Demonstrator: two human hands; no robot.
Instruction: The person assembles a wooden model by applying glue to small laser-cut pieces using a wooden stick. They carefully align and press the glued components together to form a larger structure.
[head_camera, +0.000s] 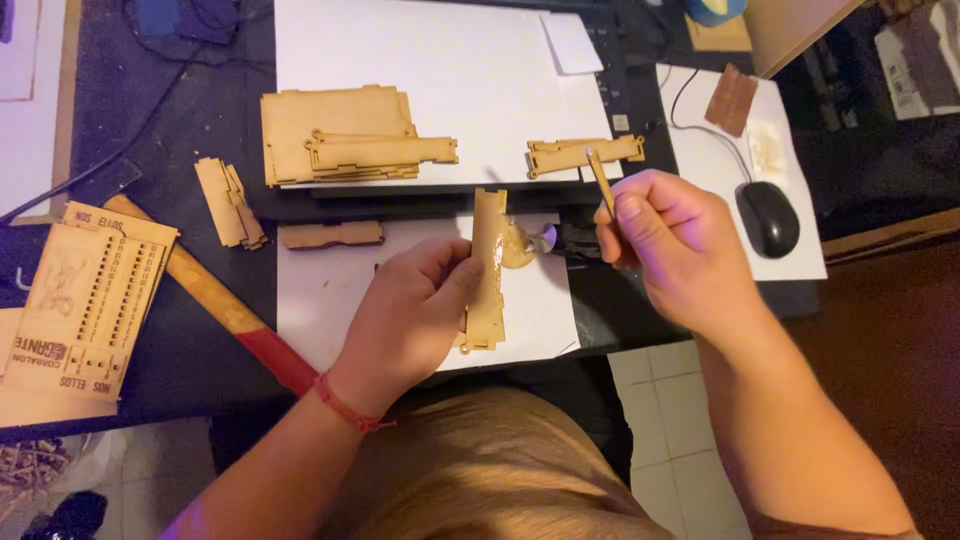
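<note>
The narrow wooden strip is pale tan with a glossy, wet-looking sheen on its face. The thin stick is the same light brown. A red cord bracelet circles one wrist. The tabletop is black — the paper sheets on it are plain white. The cut wooden panels are tan; the perforated panel at the left edge carries rows of small dark slots. The mouse is black — the long handle is tan, ending in red.
</note>
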